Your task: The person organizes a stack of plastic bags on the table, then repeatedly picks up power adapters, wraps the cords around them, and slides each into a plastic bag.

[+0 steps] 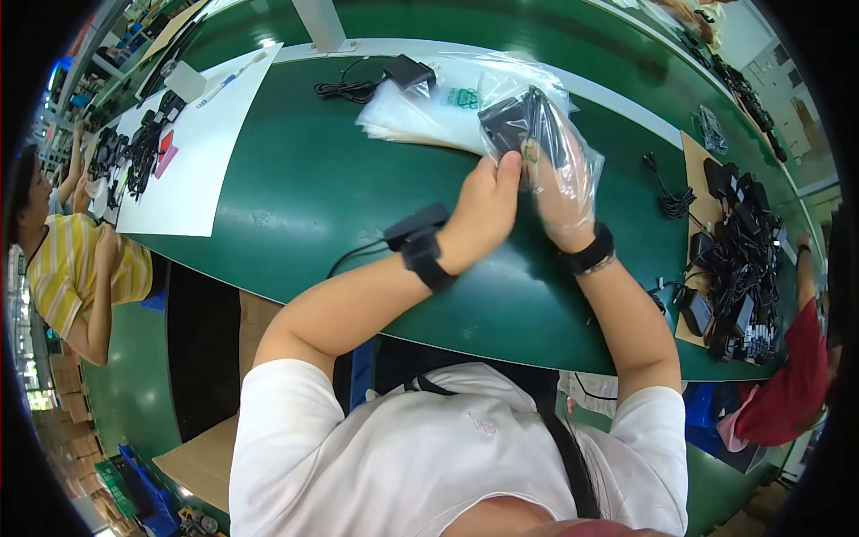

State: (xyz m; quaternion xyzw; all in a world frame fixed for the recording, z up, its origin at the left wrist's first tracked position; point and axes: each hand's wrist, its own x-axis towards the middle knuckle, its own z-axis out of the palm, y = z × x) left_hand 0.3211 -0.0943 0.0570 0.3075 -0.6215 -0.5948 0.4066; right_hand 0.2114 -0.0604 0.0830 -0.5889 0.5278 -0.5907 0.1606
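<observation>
Over the green table, a clear plastic bag [586, 170] surrounds a black power adapter [504, 123] and its cable. My left hand [486, 199] is closed on the bag's near left edge, thumb pointing up. Clear film covers my right hand [559, 179], which appears to be within the bag, closed round the adapter and cable; its fingertips are partly hidden. Just beyond lies a stack of clear bags [420, 116]. Another black adapter [409, 72] rests at that stack's far left corner, its cable coiled beside it.
Many black adapters and cables [738, 259] are piled on cardboard at the right. A white sheet [201, 170] with more cables covers the left side. A metal post [319, 25] rises at the table's far edge. People sit at the left [80, 268] and right [796, 376].
</observation>
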